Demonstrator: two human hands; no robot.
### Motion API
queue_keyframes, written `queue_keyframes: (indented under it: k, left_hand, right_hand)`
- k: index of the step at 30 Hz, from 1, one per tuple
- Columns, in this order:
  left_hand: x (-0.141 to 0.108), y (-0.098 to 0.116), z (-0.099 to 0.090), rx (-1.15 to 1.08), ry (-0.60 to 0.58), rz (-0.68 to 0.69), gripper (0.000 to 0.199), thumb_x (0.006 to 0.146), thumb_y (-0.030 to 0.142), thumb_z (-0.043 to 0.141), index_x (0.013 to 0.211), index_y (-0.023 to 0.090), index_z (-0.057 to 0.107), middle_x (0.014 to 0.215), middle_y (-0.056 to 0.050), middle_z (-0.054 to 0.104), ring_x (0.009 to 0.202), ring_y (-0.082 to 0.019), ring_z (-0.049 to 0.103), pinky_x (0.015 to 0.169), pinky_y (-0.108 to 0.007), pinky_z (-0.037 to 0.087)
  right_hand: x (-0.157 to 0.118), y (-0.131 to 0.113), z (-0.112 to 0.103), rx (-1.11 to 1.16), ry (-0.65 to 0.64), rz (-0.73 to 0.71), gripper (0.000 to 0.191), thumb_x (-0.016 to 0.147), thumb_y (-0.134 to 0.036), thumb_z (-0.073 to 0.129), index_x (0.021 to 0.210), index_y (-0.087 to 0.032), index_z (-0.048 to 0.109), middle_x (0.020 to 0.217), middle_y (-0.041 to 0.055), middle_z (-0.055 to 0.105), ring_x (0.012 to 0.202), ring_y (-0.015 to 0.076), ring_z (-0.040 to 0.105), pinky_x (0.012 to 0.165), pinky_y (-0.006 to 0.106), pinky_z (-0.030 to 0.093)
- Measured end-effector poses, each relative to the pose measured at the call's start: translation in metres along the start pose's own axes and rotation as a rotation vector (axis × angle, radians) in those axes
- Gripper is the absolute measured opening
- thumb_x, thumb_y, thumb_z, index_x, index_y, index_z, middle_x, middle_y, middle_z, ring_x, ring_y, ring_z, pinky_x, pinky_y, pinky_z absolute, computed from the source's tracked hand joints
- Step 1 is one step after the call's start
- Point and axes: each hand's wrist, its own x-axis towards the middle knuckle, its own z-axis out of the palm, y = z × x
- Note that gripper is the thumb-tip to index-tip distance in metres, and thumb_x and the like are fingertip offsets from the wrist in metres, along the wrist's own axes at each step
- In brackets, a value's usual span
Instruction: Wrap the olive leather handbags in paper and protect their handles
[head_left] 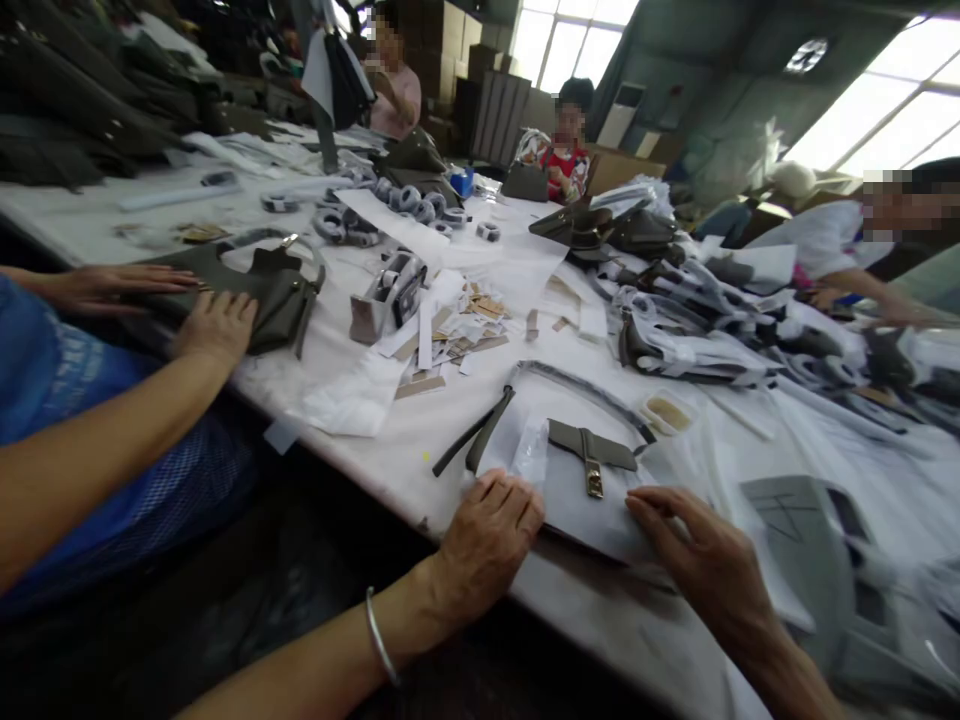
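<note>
A dark olive handbag lies on the table in front of me, with a gold clasp on its flap strap. Thin white sheet covers much of its front, and its wrapped handle arches away from me. My left hand is curled over the bag's near left corner, fingers closed on the edge. At the near right side, my right hand touches the sheet with its fingertips, fingers stretched out. What lies under its palm is hidden.
At left, a co-worker's hands rest on another olive bag. Paper scraps and grey rolls lie mid-table. Wrapped bags are piled at right, near a grey panel. Other people sit around the table.
</note>
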Motion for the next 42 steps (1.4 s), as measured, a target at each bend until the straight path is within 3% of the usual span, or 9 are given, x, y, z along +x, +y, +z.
queue_keyframes:
  k: [4, 12, 20, 28, 38, 42]
  left_hand:
    - [0.006, -0.001, -0.003, 0.014, -0.050, 0.013, 0.021, 0.092, 0.012, 0.049, 0.112, 0.012, 0.056, 0.101, -0.007, 0.060, 0.095, -0.023, 0.055, 0.101, -0.041, 0.041]
    - [0.008, 0.004, -0.007, 0.098, -0.102, 0.066, 0.027, 0.091, 0.011, 0.050, 0.118, 0.011, 0.053, 0.105, -0.008, 0.059, 0.097, -0.024, 0.055, 0.099, -0.042, 0.043]
    - [0.013, 0.009, 0.000, 0.101, -0.092, 0.062, 0.024, 0.093, 0.010, 0.045, 0.116, 0.011, 0.052, 0.102, -0.009, 0.059, 0.093, -0.023, 0.055, 0.090, -0.040, 0.048]
    - [0.022, 0.008, -0.009, 0.056, -0.157, 0.066, 0.021, 0.090, 0.010, 0.049, 0.111, 0.013, 0.053, 0.098, -0.007, 0.058, 0.090, -0.024, 0.054, 0.086, -0.038, 0.049]
    - [0.023, 0.010, -0.001, 0.035, -0.076, 0.110, 0.026, 0.092, 0.008, 0.042, 0.116, 0.010, 0.052, 0.101, -0.009, 0.060, 0.093, -0.023, 0.057, 0.090, -0.038, 0.048]
    - [0.019, 0.008, -0.003, 0.010, -0.066, 0.112, 0.029, 0.092, 0.008, 0.043, 0.120, 0.010, 0.051, 0.105, -0.009, 0.061, 0.098, -0.023, 0.058, 0.093, -0.037, 0.047]
  right_hand:
    - [-0.008, -0.004, 0.005, -0.007, 0.025, 0.016, 0.011, 0.095, -0.030, 0.057, 0.090, -0.024, 0.064, 0.084, 0.0015, 0.069, 0.080, 0.0187, 0.064, 0.078, 0.032, 0.047]
    - [0.001, 0.003, 0.010, 0.004, -0.187, 0.090, 0.019, 0.097, -0.035, 0.051, 0.092, -0.027, 0.067, 0.092, 0.0014, 0.068, 0.087, 0.0202, 0.063, 0.081, 0.034, 0.047]
    - [-0.001, 0.000, 0.012, -0.024, -0.159, 0.113, 0.023, 0.098, -0.036, 0.047, 0.092, -0.026, 0.067, 0.091, 0.0040, 0.069, 0.086, 0.0218, 0.063, 0.083, 0.038, 0.048]
    - [0.001, 0.001, 0.012, -0.031, -0.150, 0.160, 0.022, 0.097, -0.037, 0.047, 0.092, -0.027, 0.066, 0.092, 0.0028, 0.069, 0.088, 0.0218, 0.064, 0.081, 0.036, 0.048]
    - [0.003, -0.006, 0.011, -0.048, -0.157, 0.193, 0.024, 0.097, -0.037, 0.047, 0.091, -0.025, 0.068, 0.090, 0.0034, 0.069, 0.088, 0.0220, 0.064, 0.083, 0.038, 0.047]
    - [0.017, -0.005, 0.007, 0.062, -0.174, 0.285, 0.024, 0.093, -0.041, 0.050, 0.091, -0.026, 0.068, 0.090, 0.0025, 0.072, 0.083, 0.0217, 0.066, 0.075, 0.035, 0.050]
